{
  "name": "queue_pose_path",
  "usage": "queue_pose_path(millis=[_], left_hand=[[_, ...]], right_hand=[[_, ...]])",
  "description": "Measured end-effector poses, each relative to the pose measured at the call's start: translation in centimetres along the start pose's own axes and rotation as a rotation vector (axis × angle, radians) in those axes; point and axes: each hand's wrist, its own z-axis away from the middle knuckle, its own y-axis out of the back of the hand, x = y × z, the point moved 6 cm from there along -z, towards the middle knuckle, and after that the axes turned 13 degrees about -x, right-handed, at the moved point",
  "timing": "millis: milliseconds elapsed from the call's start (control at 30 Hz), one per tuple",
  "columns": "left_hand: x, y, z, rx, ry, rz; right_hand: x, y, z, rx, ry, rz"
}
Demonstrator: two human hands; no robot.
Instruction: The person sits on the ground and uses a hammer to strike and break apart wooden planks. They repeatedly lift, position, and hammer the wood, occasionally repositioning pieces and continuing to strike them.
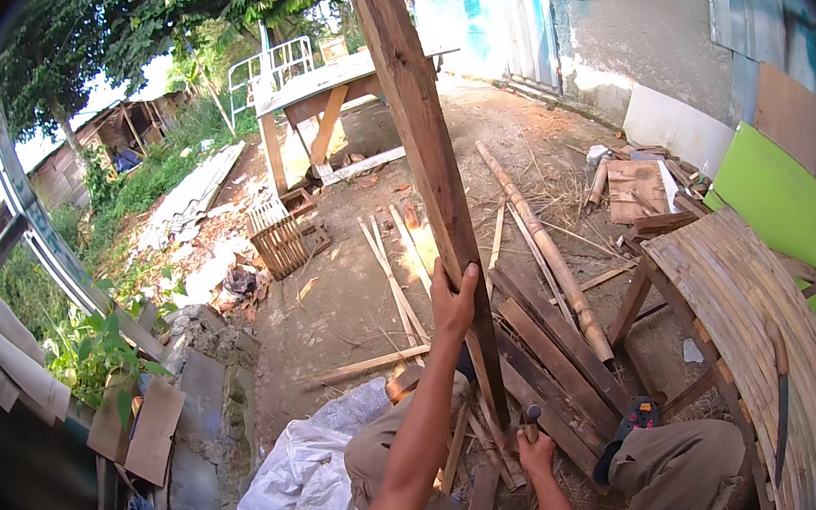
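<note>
Upright, a long wooden plank [425, 142] is gripped partway up by the left hand [454, 302], fingers wrapped round its edge. Lower down, the right hand [536, 447] is closed round the handle of a hammer [530, 418] near the plank's foot. Loose boards [551, 360] are spread on the dirt around it, with a bamboo pole [543, 250] beyond and a white sack [299, 489] beside the left knee.

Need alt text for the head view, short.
A person's left hand holds a long wooden plank upright while the right hand grips a tool handle near its base, in a dirt yard strewn with timber offcuts.
</note>
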Motion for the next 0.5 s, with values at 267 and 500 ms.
queue_pose_path(millis=[267, 500], left_hand=[[2.1, 0.9, -2.2, 0.040, -0.058, 0.016], [0.5, 0.6, -2.9, 0.063, -0.179, 0.094]], right_hand=[[-1.0, 0.2, -0.4, 0.022, 0.052, -0.088], [-2.0, 0.2, -1.8, -0.116, 0.011, -0.068]])
